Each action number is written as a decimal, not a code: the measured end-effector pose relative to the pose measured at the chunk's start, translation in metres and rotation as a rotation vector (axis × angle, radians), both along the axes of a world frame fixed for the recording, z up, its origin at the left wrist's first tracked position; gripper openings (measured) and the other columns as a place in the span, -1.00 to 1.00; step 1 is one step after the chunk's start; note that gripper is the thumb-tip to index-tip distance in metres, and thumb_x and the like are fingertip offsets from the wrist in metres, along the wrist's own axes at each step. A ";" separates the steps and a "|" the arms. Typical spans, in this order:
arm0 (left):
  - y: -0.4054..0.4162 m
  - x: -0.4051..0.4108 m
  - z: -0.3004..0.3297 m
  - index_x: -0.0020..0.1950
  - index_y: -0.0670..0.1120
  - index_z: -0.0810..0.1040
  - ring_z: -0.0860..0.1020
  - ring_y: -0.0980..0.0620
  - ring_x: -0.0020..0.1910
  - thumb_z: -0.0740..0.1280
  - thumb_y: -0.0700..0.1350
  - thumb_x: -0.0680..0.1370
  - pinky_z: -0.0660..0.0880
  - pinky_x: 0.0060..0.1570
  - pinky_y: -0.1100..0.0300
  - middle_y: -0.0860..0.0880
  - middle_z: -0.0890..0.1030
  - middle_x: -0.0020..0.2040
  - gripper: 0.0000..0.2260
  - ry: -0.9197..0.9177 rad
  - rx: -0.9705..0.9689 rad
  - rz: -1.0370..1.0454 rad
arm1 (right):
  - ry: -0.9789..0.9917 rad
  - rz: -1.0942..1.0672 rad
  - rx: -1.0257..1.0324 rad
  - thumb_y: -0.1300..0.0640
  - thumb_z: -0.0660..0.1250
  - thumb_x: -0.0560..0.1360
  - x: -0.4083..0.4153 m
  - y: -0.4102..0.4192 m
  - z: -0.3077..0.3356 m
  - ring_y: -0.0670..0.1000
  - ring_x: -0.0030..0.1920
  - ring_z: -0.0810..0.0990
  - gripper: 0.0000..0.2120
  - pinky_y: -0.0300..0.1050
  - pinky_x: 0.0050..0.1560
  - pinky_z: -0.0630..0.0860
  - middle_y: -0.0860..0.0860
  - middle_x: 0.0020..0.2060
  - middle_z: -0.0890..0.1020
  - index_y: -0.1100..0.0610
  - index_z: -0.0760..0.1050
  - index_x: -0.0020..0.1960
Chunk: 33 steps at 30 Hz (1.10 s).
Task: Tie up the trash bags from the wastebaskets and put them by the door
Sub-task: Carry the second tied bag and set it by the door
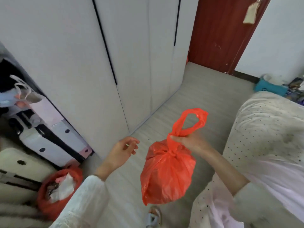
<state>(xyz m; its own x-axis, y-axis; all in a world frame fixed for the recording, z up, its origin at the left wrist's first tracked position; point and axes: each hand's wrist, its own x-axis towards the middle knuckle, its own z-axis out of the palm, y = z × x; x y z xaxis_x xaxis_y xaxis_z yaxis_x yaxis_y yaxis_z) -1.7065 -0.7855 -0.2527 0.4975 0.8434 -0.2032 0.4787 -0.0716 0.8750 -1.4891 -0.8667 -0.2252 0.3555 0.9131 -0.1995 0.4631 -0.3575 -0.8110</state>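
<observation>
A tied red trash bag (167, 171) hangs in the air in the middle of the view. My right hand (189, 141) grips its twisted neck just above the knot, and the handle loops stand up above my fingers. My left hand (123, 149) hovers to the left of the bag, fingers loosely spread, holding nothing. A second red bag (57, 186), untied and full of paper waste, sits in a wastebasket at the lower left. The red-brown door (225, 30) is at the far right, beyond the floor.
White wardrobe doors (115, 55) fill the left and centre. Suitcases (49, 139) and a pink paper bag stand at the left. A dotted bedspread (266, 137) covers the bed at right. A teal box (269, 88) and clutter lie near the door. My slippered foot (153, 216) is below.
</observation>
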 end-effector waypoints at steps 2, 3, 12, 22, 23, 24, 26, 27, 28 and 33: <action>0.040 0.028 0.003 -0.18 0.03 0.49 0.53 0.25 -0.44 0.15 -0.20 0.59 0.39 -0.40 0.44 -0.01 0.54 -0.24 -0.78 0.009 -0.003 -0.023 | -0.010 -0.042 0.019 0.18 0.36 0.46 0.033 0.033 0.001 0.05 0.04 0.60 -0.78 -0.19 -0.02 0.40 0.18 0.01 0.68 0.28 0.63 0.03; 0.061 0.044 0.004 -0.17 0.03 0.49 0.53 0.24 -0.43 0.15 -0.20 0.58 0.40 -0.39 0.43 -0.01 0.55 -0.24 -0.78 0.010 -0.002 -0.032 | -0.004 -0.067 0.025 0.20 0.36 0.46 0.051 0.051 0.000 0.07 0.03 0.61 -0.80 -0.20 -0.04 0.41 0.19 0.00 0.68 0.29 0.63 0.02; 0.255 0.227 -0.009 -0.19 0.09 0.49 0.53 0.23 -0.39 0.16 -0.19 0.58 0.43 -0.26 0.27 0.03 0.57 -0.23 -0.75 0.044 0.008 -0.221 | 0.052 -0.402 0.100 0.32 0.39 0.42 0.231 0.213 -0.015 -0.32 -0.52 0.47 -0.85 -0.41 -0.34 0.38 0.07 -0.30 0.58 0.41 0.60 -0.08; 0.463 0.462 -0.007 -0.19 0.09 0.47 0.54 0.17 -0.33 0.15 -0.19 0.58 0.43 -0.26 0.34 0.04 0.56 -0.22 -0.76 0.041 0.002 -0.384 | 0.088 -0.562 0.037 0.24 0.40 0.43 0.436 0.383 -0.007 0.08 -0.14 0.54 -0.86 0.09 0.05 0.49 0.29 -0.16 0.66 0.34 0.61 -0.14; 0.478 0.487 -0.006 -0.20 0.10 0.47 0.54 0.23 -0.37 0.15 -0.18 0.58 0.42 -0.30 0.42 0.06 0.56 -0.23 -0.75 0.043 0.007 -0.401 | 0.079 -0.580 0.038 0.25 0.40 0.43 0.457 0.395 -0.005 0.07 -0.16 0.54 -0.82 0.06 0.02 0.50 0.32 -0.12 0.66 0.39 0.60 -0.09; 0.491 0.512 -0.006 -0.20 0.10 0.47 0.53 0.27 -0.40 0.15 -0.19 0.57 0.42 -0.33 0.46 0.06 0.56 -0.23 -0.75 0.042 0.006 -0.417 | 0.071 -0.585 0.045 0.25 0.39 0.44 0.480 0.406 -0.004 0.06 -0.19 0.53 -0.80 -0.03 -0.04 0.51 0.33 -0.09 0.65 0.40 0.59 -0.06; 0.515 0.560 -0.010 -0.20 0.10 0.47 0.52 0.31 -0.42 0.15 -0.19 0.57 0.40 -0.36 0.51 0.06 0.56 -0.24 -0.75 0.047 -0.009 -0.441 | 0.065 -0.571 0.053 0.27 0.37 0.45 0.525 0.430 -0.004 0.05 -0.23 0.51 -0.80 -0.32 -0.26 0.48 0.34 -0.06 0.64 0.40 0.58 -0.01; 0.527 0.585 -0.014 -0.20 0.10 0.47 0.52 0.31 -0.42 0.15 -0.20 0.57 0.40 -0.37 0.52 0.05 0.56 -0.24 -0.75 0.054 -0.018 -0.447 | 0.078 -0.562 0.052 0.27 0.36 0.46 0.549 0.443 -0.005 0.05 -0.24 0.52 -0.79 -0.38 -0.35 0.45 0.34 -0.07 0.63 0.41 0.57 0.02; 0.539 0.608 -0.017 -0.20 0.09 0.47 0.52 0.30 -0.42 0.15 -0.19 0.57 0.40 -0.37 0.51 0.05 0.56 -0.24 -0.76 0.058 -0.025 -0.446 | 0.097 -0.559 0.050 0.27 0.36 0.46 0.574 0.456 -0.008 0.02 -0.28 0.53 -0.77 -0.41 -0.41 0.44 0.32 -0.10 0.63 0.41 0.56 0.04; 0.600 0.738 -0.035 -0.18 0.08 0.48 0.54 0.11 -0.30 0.13 -0.20 0.58 0.43 -0.29 0.33 0.05 0.56 -0.23 -0.75 0.048 -0.064 -0.388 | 0.101 -0.515 -0.017 0.22 0.37 0.46 0.712 0.533 -0.026 -0.06 -0.39 0.45 -0.76 -0.44 -0.48 0.35 0.25 -0.21 0.59 0.38 0.56 0.02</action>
<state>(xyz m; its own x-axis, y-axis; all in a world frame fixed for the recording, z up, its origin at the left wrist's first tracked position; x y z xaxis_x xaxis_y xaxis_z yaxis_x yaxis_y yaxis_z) -0.9686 -0.1860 -0.2881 0.7655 0.5791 -0.2803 0.4674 -0.2012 0.8608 -0.7775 -0.3342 -0.2513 0.7359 0.6213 -0.2692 0.1439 -0.5320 -0.8344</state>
